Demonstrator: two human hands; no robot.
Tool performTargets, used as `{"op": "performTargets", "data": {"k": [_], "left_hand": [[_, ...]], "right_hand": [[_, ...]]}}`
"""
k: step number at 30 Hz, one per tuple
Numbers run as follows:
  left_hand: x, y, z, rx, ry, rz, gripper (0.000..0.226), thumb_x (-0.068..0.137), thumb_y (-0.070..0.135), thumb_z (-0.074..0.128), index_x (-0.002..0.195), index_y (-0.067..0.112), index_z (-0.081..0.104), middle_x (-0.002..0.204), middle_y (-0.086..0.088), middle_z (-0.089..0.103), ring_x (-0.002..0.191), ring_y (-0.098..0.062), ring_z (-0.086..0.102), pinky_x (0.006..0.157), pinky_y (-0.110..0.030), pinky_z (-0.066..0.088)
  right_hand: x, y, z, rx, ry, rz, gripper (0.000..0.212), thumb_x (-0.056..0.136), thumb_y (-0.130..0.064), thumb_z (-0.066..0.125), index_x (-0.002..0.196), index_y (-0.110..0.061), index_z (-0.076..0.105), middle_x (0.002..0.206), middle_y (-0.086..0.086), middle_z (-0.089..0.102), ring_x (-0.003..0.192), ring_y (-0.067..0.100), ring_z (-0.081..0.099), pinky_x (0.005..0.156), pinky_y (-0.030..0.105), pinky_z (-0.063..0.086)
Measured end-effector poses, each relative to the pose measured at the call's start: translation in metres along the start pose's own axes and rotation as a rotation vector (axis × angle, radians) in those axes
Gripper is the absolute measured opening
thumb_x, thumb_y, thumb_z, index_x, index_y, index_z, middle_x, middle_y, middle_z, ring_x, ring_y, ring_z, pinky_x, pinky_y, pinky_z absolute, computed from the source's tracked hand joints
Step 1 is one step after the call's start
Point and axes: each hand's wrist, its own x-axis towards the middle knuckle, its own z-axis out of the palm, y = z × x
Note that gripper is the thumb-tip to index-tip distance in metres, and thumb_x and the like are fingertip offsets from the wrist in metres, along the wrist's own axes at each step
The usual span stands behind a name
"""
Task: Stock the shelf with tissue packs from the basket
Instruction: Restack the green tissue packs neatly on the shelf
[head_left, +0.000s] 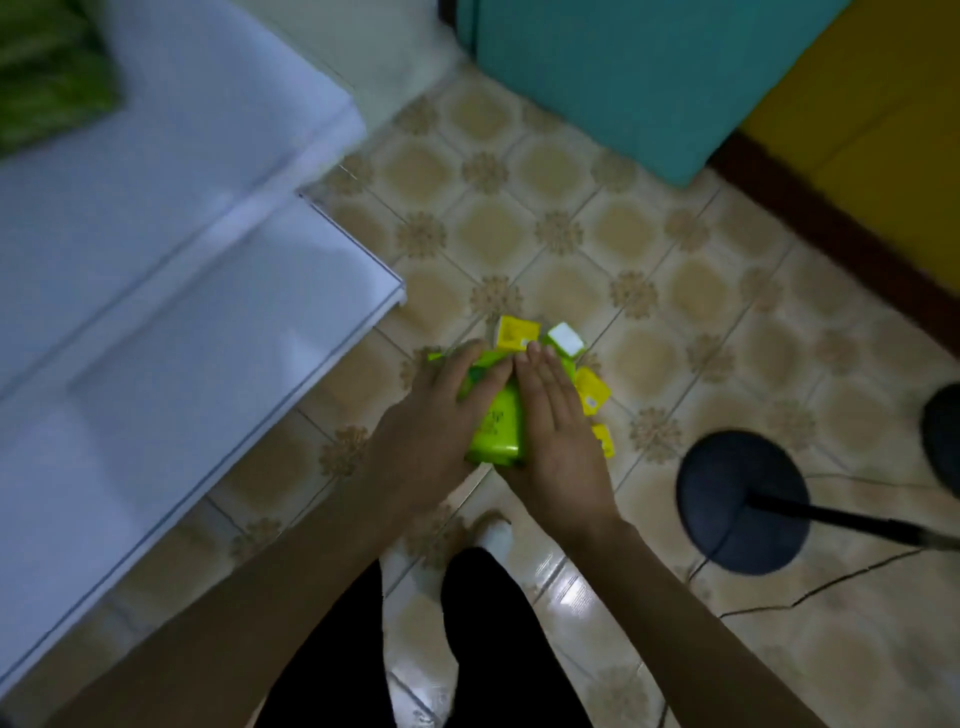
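The head camera looks down at a bundle of tissue packs held over the tiled floor (649, 364), in front of the person's legs and just right of the white shelf (182, 312). The largest, a green tissue pack (496, 421), lies with its long axis running away from the person. Its printed face is up and its near end shows between the two wrists. Smaller yellow packs (517, 332) stick out at the far end and along the right side of the bundle. One pack with a white end (566, 339) points up and to the right beside them. The left hand (441, 410) lies across the green pack's left and upper side, with its fingers nearly straight and close together, reaching toward the far end. The right hand (553, 415) is flat with its fingers extended, pressed along the pack's right side, and its fingertips are close to those of the left hand. Neither hand curls round anything, and the bundle is squeezed between the two flat palms. The thumbs are hidden. The shelf's bare white boards step down on the left, and something green and blurred (47, 67) sits on the top board in the corner. A teal block (623, 78) and a yellow wall (883, 130) stand further off. A black round stand base (743, 501) with cables rests on the floor to the right. A white sock (496, 535) shows below the hands.
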Motion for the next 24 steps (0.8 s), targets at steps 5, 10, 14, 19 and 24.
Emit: {"op": "performTargets", "data": {"k": [5, 10, 14, 19, 24], "left_hand": [[-0.06, 0.026, -0.099, -0.013, 0.292, -0.001, 0.1, 0.06, 0.024, 0.081, 0.143, 0.025, 0.024, 0.151, 0.001, 0.025, 0.123, -0.031, 0.046, 0.077, -0.039, 0.056], [-0.148, 0.041, -0.179, -0.687, 0.542, -0.259, 0.104, 0.065, 0.063, 0.061, 0.142, 0.043, -0.006, 0.148, 0.031, 0.005, 0.141, 0.004, 0.016, 0.113, -0.026, 0.029], [-0.215, 0.044, -0.227, -0.93, 0.879, -0.473, 0.095, 0.063, 0.06, 0.068, 0.14, 0.046, 0.015, 0.145, 0.027, 0.026, 0.131, -0.002, 0.041, 0.105, -0.032, 0.042], [-0.335, 0.027, -0.272, -1.058, 1.079, -0.486, 0.058, 0.082, 0.027, 0.067, 0.135, 0.02, 0.046, 0.118, 0.003, 0.064, 0.092, -0.003, 0.065, 0.069, -0.015, 0.052], [-0.459, 0.013, -0.298, -0.993, 1.311, -0.457, 0.047, 0.083, 0.023, 0.063, 0.128, 0.021, 0.05, 0.105, 0.006, 0.066, 0.091, -0.005, 0.066, 0.069, -0.019, 0.053]], "right_hand": [[0.008, -0.082, -0.068, -0.025, 0.1, -0.244, 0.091, 0.068, -0.023, 0.082, 0.138, 0.003, 0.031, 0.143, 0.025, 0.04, 0.138, 0.029, 0.026, 0.119, 0.031, 0.014], [0.002, -0.174, -0.092, 0.05, 0.199, -0.493, 0.076, 0.083, -0.031, 0.067, 0.139, 0.003, 0.028, 0.145, 0.025, 0.036, 0.14, 0.033, 0.025, 0.119, 0.041, 0.018], [-0.014, -0.265, -0.095, 0.077, 0.241, -0.668, 0.081, 0.076, -0.019, 0.076, 0.138, 0.004, 0.03, 0.146, 0.026, 0.033, 0.141, 0.035, 0.024, 0.119, 0.041, 0.016], [-0.053, -0.378, -0.096, 0.135, 0.155, -0.906, 0.088, 0.08, -0.044, 0.07, 0.145, -0.008, 0.022, 0.153, 0.016, 0.022, 0.146, 0.033, 0.012, 0.114, 0.056, 0.022], [-0.113, -0.497, -0.09, 0.682, 0.013, -0.762, 0.08, 0.079, -0.07, 0.049, 0.145, -0.035, 0.021, 0.158, -0.001, 0.013, 0.147, 0.014, 0.011, 0.114, 0.048, 0.027]]}}
